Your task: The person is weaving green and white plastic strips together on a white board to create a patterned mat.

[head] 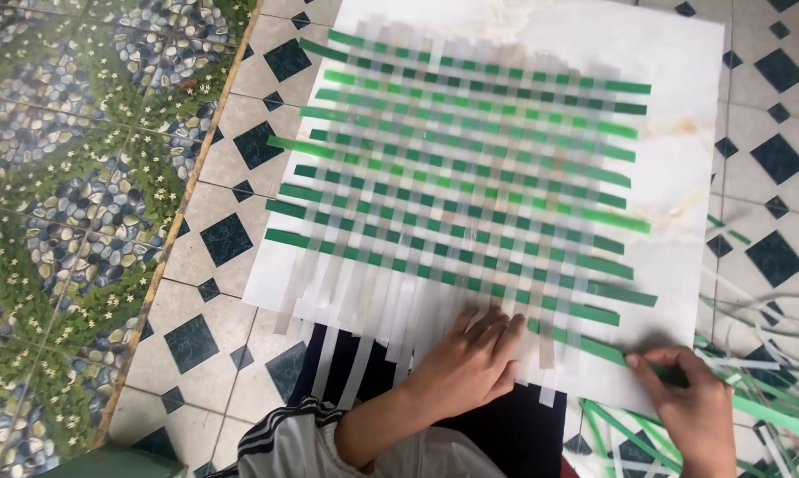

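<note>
Pulling the green strip point(585, 341) too hard w/ the right hand point(691, 407) could shift the mat point(461, 177) rows; fingers are closed, pinching its end. The left hand point(470, 363) is laid flat, fingers spread, on the white strips point(382, 310) at the near edge, on the white board point(674, 177).

Woven mat point(461, 168) motion-blurred, its top edge cropped; right hand point(696, 412) cut off below; loose strips point(771, 398) running off-frame.

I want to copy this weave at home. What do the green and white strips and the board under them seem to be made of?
Green strips: thin flat ribbon, probably plastic or paper, faint sheen. White strips: similar, partly translucent. Board: stiff white sheet, marble-like veining, material unclear.
</note>
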